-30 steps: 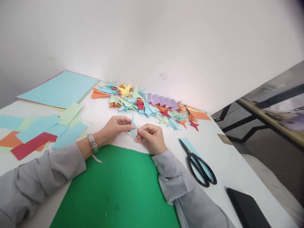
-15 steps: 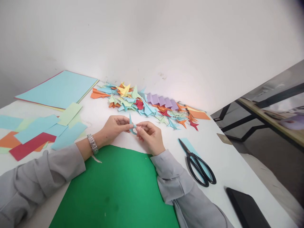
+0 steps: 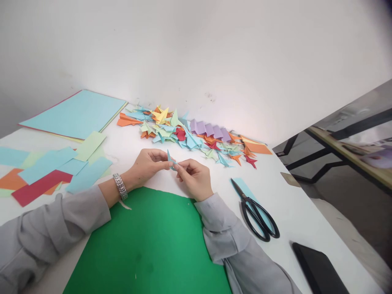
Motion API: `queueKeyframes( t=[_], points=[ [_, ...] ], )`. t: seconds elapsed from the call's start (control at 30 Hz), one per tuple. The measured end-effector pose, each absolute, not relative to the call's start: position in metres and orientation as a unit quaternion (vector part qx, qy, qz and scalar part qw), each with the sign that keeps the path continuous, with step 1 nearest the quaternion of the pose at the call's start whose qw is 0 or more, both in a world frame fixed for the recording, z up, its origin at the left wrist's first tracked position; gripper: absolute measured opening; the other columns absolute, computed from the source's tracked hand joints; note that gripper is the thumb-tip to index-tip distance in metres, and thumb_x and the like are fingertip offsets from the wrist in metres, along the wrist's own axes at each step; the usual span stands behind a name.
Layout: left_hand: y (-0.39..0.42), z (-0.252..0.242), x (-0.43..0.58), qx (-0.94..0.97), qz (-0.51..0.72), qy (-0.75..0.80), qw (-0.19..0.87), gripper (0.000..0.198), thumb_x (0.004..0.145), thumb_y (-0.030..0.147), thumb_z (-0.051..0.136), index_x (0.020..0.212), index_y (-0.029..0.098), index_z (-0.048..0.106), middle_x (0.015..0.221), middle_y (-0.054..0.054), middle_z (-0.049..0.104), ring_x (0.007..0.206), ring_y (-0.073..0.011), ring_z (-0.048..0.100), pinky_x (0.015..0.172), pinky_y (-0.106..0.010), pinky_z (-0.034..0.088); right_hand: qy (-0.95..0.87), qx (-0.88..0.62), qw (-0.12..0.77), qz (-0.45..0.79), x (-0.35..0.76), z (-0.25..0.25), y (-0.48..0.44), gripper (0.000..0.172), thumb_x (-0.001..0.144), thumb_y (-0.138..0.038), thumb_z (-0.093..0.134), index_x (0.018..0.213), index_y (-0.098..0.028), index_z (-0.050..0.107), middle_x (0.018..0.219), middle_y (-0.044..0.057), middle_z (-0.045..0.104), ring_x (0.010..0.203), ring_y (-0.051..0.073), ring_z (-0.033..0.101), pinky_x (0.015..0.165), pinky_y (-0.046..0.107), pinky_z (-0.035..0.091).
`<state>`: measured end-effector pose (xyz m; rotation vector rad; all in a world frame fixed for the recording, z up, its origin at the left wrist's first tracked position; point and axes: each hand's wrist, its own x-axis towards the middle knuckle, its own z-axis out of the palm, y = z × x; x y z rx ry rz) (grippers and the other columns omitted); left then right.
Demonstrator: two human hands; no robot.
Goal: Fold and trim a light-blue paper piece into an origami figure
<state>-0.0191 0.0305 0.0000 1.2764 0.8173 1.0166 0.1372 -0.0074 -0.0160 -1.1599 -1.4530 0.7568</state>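
A small folded piece of light blue paper (image 3: 169, 157) is pinched between my two hands, above the white table just past the green sheet (image 3: 147, 241). My left hand (image 3: 150, 162) grips it from the left, thumb and fingers pressed together. From the other side my right hand (image 3: 195, 176) holds its lower right part between thumb and fingertips. Fingers cover much of the fold, so its full shape cannot be made out. Behind the hands lies a pile of folded paper shapes (image 3: 191, 141) in blue, green, orange, red and yellow, with a purple pleated strip (image 3: 210, 129) among them.
Loose coloured paper rectangles (image 3: 43, 179) overlap at the left, below a stack of larger sheets (image 3: 76, 114). On the right, black-handled scissors (image 3: 255, 212) rest over a blue paper strip (image 3: 245, 188). A black flat object (image 3: 318, 267) lies near the table's right edge.
The lower curved part of the blue paper, visible before under the fingers, is now mostly hidden. My right fingers have closed in tighter on it; the hands stay nearly in place.
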Motion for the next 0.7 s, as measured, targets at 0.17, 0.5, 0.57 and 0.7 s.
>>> queueKeyframes(
  t=[0.17, 0.5, 0.57, 0.7],
  points=[
    [0.0301, 0.0014, -0.0193, 0.562, 0.431, 0.368, 0.602, 0.012, 0.059, 0.019, 0.074, 0.064, 0.012, 0.066, 0.062, 0.0, 0.064, 0.061, -0.0102, 0.056, 0.061, -0.024, 0.042, -0.624, -0.485, 0.517, 0.33, 0.1368, -0.015, -0.0093, 0.025, 0.074, -0.041, 0.066, 0.073, -0.017, 0.06, 0.051, -0.002, 0.06, 0.04, 0.01, 0.052, 0.042, 0.022, 0.042],
    [0.0318, -0.0022, -0.019, 0.537, 0.439, 0.358, 0.625, 0.013, 0.057, 0.019, 0.076, 0.063, 0.012, 0.067, 0.06, 0.0, 0.065, 0.058, -0.0098, 0.057, 0.059, -0.023, 0.043, -0.619, -0.482, 0.522, 0.335, 0.1341, -0.0114, -0.0111, 0.024, 0.078, -0.039, 0.062, 0.067, -0.018, 0.058, 0.049, -0.002, 0.06, 0.039, 0.009, 0.051, 0.041, 0.021, 0.041],
    [0.0318, -0.0027, -0.0187, 0.522, 0.444, 0.363, 0.632, 0.014, 0.055, 0.019, 0.077, 0.063, 0.012, 0.067, 0.06, 0.0, 0.065, 0.058, -0.0099, 0.057, 0.06, -0.023, 0.044, -0.597, -0.492, 0.535, 0.34, 0.134, -0.013, -0.0101, 0.024, 0.075, -0.038, 0.066, 0.065, -0.017, 0.059, 0.047, -0.002, 0.06, 0.036, 0.009, 0.05, 0.039, 0.021, 0.041],
    [0.0327, -0.0019, -0.0181, 0.485, 0.458, 0.366, 0.649, 0.018, 0.052, 0.02, 0.079, 0.063, 0.012, 0.067, 0.062, -0.001, 0.066, 0.058, -0.0096, 0.057, 0.06, -0.024, 0.045, -0.564, -0.499, 0.553, 0.357, 0.1343, -0.017, -0.0081, 0.023, 0.07, -0.037, 0.071, 0.067, -0.017, 0.06, 0.046, -0.002, 0.06, 0.035, 0.009, 0.051, 0.038, 0.021, 0.041]
  ],
)
